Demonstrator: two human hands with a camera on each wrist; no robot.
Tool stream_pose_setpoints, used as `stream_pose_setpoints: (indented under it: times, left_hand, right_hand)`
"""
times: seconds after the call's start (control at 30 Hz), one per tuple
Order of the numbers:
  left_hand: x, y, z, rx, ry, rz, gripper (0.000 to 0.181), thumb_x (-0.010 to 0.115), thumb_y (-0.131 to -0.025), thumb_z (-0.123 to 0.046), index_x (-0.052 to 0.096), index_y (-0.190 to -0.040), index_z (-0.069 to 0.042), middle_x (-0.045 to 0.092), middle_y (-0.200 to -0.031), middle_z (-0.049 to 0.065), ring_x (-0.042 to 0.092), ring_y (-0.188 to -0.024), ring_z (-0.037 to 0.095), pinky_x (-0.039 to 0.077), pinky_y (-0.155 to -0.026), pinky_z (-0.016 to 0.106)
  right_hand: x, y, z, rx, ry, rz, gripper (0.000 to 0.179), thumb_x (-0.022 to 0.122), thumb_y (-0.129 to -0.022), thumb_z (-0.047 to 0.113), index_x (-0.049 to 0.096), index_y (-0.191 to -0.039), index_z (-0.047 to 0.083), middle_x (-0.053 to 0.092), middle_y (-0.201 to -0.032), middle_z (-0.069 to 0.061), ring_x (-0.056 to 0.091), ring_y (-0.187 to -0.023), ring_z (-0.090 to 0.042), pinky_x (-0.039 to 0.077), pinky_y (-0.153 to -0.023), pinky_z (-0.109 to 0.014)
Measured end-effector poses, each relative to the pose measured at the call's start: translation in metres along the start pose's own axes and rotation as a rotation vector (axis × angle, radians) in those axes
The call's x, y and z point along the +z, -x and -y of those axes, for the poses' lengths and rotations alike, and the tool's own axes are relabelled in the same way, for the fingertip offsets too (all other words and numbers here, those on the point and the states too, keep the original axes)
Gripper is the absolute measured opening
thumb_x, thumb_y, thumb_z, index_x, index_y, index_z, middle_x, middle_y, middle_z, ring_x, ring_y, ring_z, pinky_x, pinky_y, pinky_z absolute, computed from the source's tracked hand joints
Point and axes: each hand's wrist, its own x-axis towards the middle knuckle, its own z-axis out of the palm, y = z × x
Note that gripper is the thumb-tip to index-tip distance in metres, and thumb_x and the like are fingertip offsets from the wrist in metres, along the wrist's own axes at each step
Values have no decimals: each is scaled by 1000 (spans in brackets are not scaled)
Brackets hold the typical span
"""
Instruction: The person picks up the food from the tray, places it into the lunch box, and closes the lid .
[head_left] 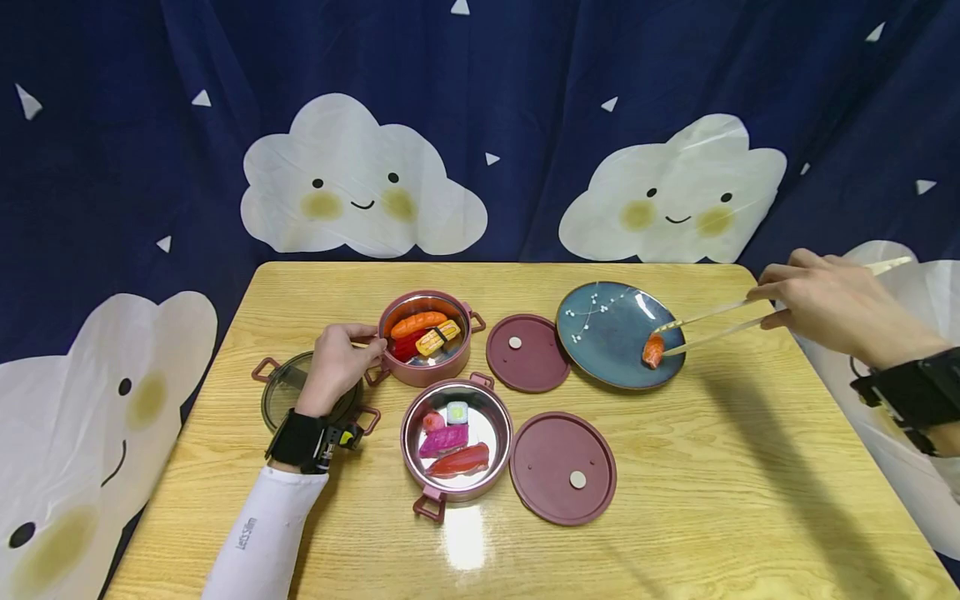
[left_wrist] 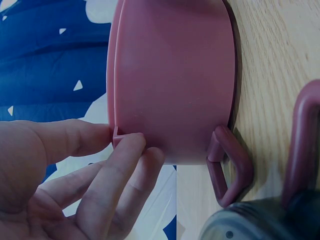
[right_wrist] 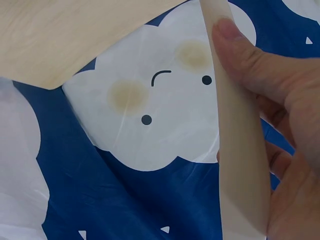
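Note:
My left hand (head_left: 333, 367) pinches the left rim of the far pink pot (head_left: 431, 372); the left wrist view shows the thumb (left_wrist: 75, 137) at the rim and fingertips against the outer wall. Inside that pot are an orange sausage-shaped toy piece (head_left: 417, 323), a red one and a yellow toy sushi (head_left: 437, 337) with a dark band. On the right, my right hand (head_left: 825, 300) holds a pair of pale chopsticks (head_left: 708, 316). Their tips close around an orange toy sushi piece (head_left: 653, 351) over the blue plate (head_left: 600, 354). The right wrist view shows one chopstick (right_wrist: 240, 145) beneath the thumb.
A nearer pink pot (head_left: 406, 450) holds several toy sushi pieces. Two round maroon lids (head_left: 528, 367) lie between pots and plate, each with a pale disc. Beneath my left forearm sits a glass-topped piece with pink handles (head_left: 371, 420). A blue cloud-print curtain (head_left: 525, 75) stands behind the table.

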Motion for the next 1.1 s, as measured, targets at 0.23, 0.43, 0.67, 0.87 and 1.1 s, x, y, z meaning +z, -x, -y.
stream_pose_setpoints:
  times: [0.23,0.43,0.67,0.87,1.1]
  left_hand:
    - [0,1,0,-9,6,1,35,68,-103,-16,71,-131,5,74,-119,27,80,-98,29,56,-70,13]
    - [0,1,0,-8,11,2,36,68,-102,-16,71,-131,5,75,-119,27,80,-100,32,53,-68,11]
    - [0,1,1,2,1,-4,36,68,-102,-16,71,-131,5,75,-117,27,80,-98,32,52,-66,11]
    - [2,0,2,4,-4,-11,35,68,-102,-16,71,-130,5,75,-118,27,80,-97,30,52,-66,12]
    - [2,1,3,2,-6,-15,35,68,-102,-17,72,-130,4,75,-119,26,80,-97,29,53,-67,12]
  right_hand:
    - [9,0,2,-52,0,-55,36,98,-59,23,83,-91,15,76,-92,0,51,-72,-17,40,-59,-31]
    - [13,-3,4,-55,-17,-71,34,96,-62,23,84,-93,14,78,-95,-2,50,-71,-17,35,-55,-28]
    - [15,-7,5,-19,-41,-10,34,95,-68,24,84,-98,13,78,-101,-4,51,-75,-18,38,-55,-26]
    - [15,-12,8,-34,-61,-10,32,94,-70,23,84,-100,14,79,-101,-4,52,-76,-17,38,-56,-26]
    - [17,-21,10,-50,-91,2,34,94,-72,25,84,-103,15,79,-104,-4,60,-85,-21,45,-62,-32]
